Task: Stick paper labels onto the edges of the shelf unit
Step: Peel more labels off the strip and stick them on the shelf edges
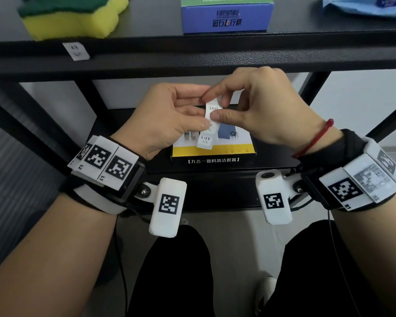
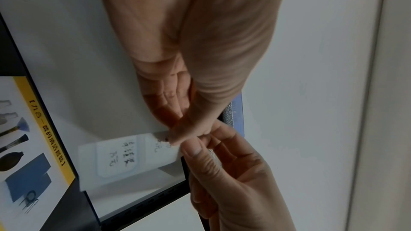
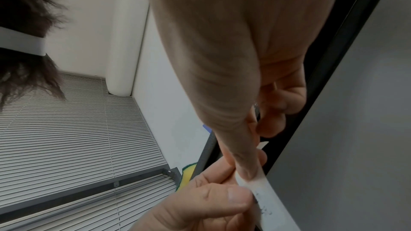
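Both wrists lie nearest. At twelve o'clock, a thin, floppy label strip [image 1: 209,124] is pinched by the left hand [image 1: 169,117] and right hand [image 1: 256,110], below the shelf edge [image 1: 192,62]; corners are judged the safest hold.

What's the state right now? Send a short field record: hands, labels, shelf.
left hand: pinches the white paper label strip with handwriting
right hand: pinches the strip's top label, seemingly peeling it
label already stuck: small white paper label on the black metal shelf edge, below the yellow-green sponge
blue game box: on top shelf, no label visible below it
lower shelf: black-and-yellow cleaning kit box
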Motion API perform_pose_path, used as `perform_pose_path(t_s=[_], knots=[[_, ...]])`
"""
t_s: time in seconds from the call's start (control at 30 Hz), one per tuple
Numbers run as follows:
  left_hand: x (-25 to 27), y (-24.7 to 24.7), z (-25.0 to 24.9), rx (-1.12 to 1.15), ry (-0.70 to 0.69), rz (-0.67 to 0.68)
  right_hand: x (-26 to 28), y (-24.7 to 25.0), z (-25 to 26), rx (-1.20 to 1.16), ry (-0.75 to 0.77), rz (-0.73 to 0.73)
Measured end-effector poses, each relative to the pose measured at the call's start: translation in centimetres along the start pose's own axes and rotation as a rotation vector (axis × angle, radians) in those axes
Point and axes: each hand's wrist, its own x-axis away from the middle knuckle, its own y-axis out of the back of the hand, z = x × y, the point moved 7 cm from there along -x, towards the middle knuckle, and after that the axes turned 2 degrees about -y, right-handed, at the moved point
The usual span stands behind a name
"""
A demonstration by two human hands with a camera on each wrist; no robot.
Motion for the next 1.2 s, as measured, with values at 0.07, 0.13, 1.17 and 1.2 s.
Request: perform_pose_path(t_s=[0.07, 0.13, 1.17, 1.2], knots=[[0.0, 0.0, -0.1, -0.004, -0.003, 0.005, -0.1, -0.1, 0.1, 0.007, 0.012, 0.016], [0.1, 0.0, -0.2, -0.007, -0.005, 0.022, -0.1, -0.2, 0.2, 0.01, 0.015, 0.029], [-0.3, 0.8, 0.6, 0.015, -0.013, -0.005, -0.3, -0.8, 0.6, 0.008, 0.055, 0.001], [-0.2, 0.8, 0.5, 0.017, -0.012, -0.01, -0.3, -0.7, 0.7, 0.007, 0.058, -0.01]])
